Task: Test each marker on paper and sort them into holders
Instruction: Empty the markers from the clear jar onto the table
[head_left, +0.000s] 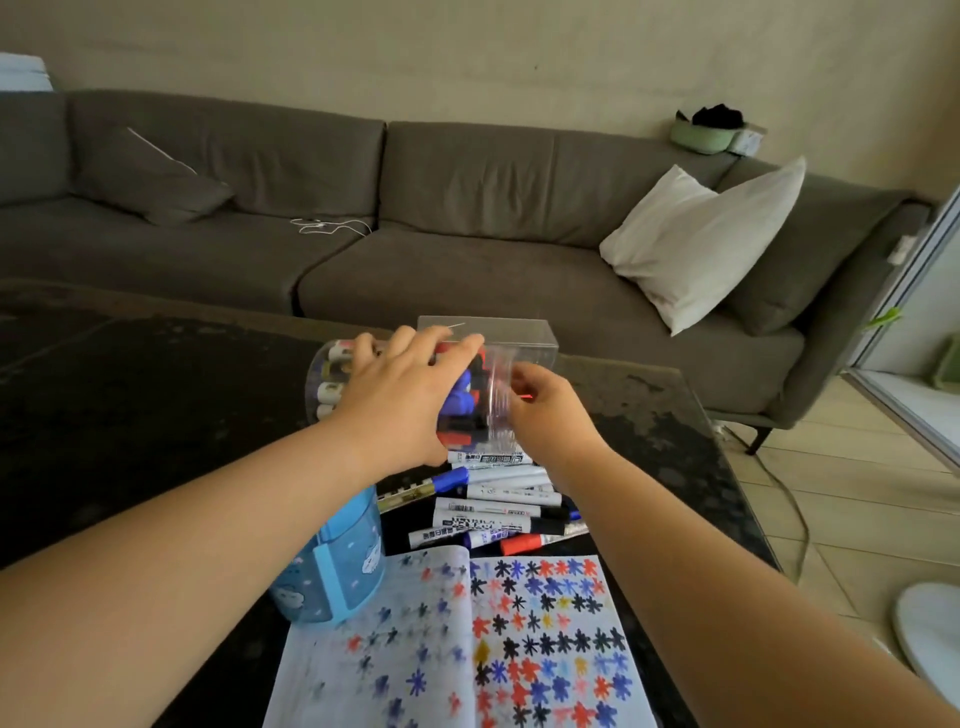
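Observation:
A clear round holder (475, 405) full of markers lies tipped on its side above the dark table (130, 415). My left hand (400, 395) grips it from on top, and my right hand (545, 410) holds its open rim. Several loose markers (498, 504) lie in a heap just below it. An open notebook (519, 639) covered in red, blue, black and yellow star marks lies at the near edge. A blue holder (337, 566) stands at the notebook's left, partly under my left forearm. A clear rectangular box (519, 332) stands behind the hands.
A grey sofa (415, 234) with a white cushion (701, 244) runs behind the table. A white cable (332, 226) lies on its seat. The table's right edge drops to a tiled floor with a cord and a white round object (930, 639).

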